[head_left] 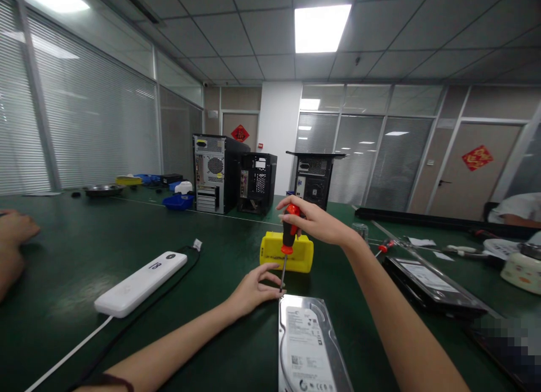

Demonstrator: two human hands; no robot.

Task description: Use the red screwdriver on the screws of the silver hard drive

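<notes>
My right hand (310,216) grips the red and black handle of a screwdriver (288,229), which stands nearly upright with its tip down. The tip ends close to the far left corner of a silver hard drive (306,341) lying label up on the green table. My left hand (255,291) has its thumb and fingers around the lower end of the shaft, near that corner. Whether these fingers pinch the shaft or a small screw cannot be made out. Just behind the screwdriver sits a yellow bin (302,252).
A white power strip (141,283) with cables lies to the left. Computer cases (215,175) stand at the back. More drives (431,285), another screwdriver (385,246) and a jar (524,268) are on the right. Another person's hand (17,228) rests at the left edge.
</notes>
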